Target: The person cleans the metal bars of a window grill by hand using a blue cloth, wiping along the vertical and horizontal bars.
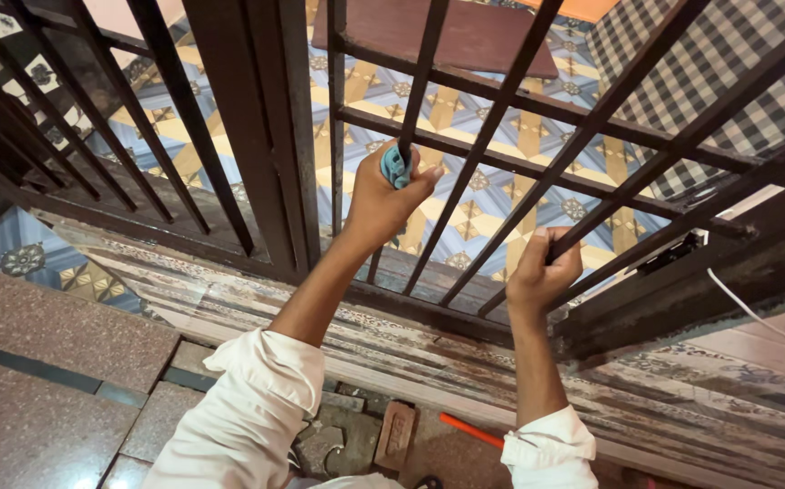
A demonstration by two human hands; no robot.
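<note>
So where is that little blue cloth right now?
The blue cloth is bunched in the left hand, pressed around a dark gate bar near the picture's middle, up and left of the right hand.

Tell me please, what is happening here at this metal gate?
A person in white sleeves works at a dark metal grille gate. The left hand presses a small blue cloth around one bar. The right hand grips a neighbouring bar lower down. Patterned floor tiles show behind the bars.

Home doorway: iron grille gate (501, 136), patterned tiles (465, 100)
</note>
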